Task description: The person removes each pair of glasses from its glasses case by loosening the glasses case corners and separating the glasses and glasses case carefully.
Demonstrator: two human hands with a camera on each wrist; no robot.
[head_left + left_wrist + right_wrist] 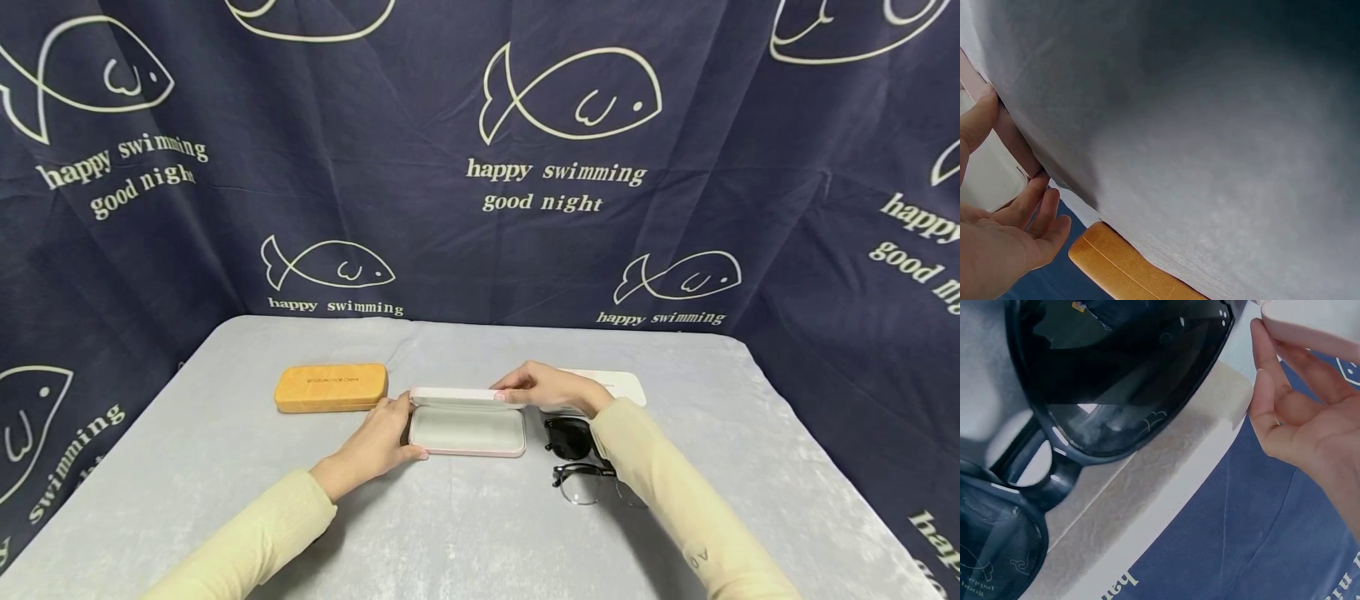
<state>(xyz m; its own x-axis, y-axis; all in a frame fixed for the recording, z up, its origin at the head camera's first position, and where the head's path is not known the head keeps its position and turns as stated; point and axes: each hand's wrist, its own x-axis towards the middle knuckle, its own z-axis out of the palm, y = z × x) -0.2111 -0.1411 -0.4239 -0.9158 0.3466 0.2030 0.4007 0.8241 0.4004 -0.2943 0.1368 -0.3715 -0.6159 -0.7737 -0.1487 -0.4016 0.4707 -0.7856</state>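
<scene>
The left hand (372, 440)'s grip is clasping the left end of an open pink case (468, 432), its thumb pressing the near corner and its fingers bending round the far one, while the right hand (549, 388)'s grip is pinching the right end of the raised lid (453, 395). The case is lying near the middle of the surface (450, 533), its smooth, rounded shell framing a pale, bare lining. Just left of it, an orange case (331, 389) is showing a leathery skin and rounded corners; to the right, a white case (624, 382) is sitting partly behind the right hand. Nearer the person, sunglasses (570, 439) are showing glossy black rims and dark lenses, and just in front of them glasses (581, 485) with clear, rounded lenses are lying partly under the right sleeve (660, 467). The surface is wearing a soft, greyish cloth. Small dark lettering is running across the orange case, too fine for reading surely; the navy curtain (427, 108) behind is repeating "happy swimming good night" beneath outlined fish. The pink case's long axis is running left to right, its lid tilting up along the far long side.
</scene>
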